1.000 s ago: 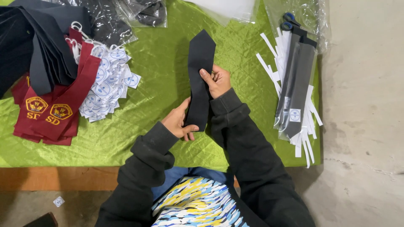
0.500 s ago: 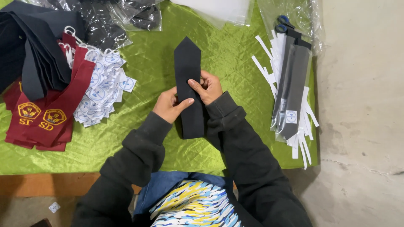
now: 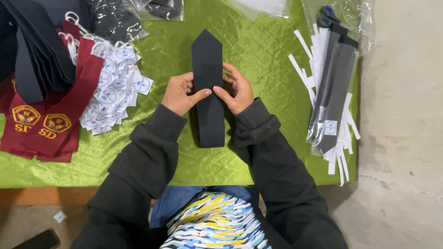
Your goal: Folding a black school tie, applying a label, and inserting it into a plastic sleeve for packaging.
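Centrally, a black necktie [image 3: 208,90] is laid lengthwise on the green quilted cloth [image 3: 258,50], pointed tip at 12 o'clock, cut end at 6. It is pinched at mid-length from both sides: the left hand [image 3: 181,93] is curled at 9 o'clock, thumb pressed on the tie's face; the right hand [image 3: 236,90] is curled at 3 o'clock, thumb also on top, other fingers tucked behind the edge. Maroon ties with crests [image 3: 46,121] and round white tags [image 3: 113,90] are piled at 9 o'clock; bagged grey ties [image 3: 333,97] over white strips [image 3: 308,50] are stacked at 3 o'clock.
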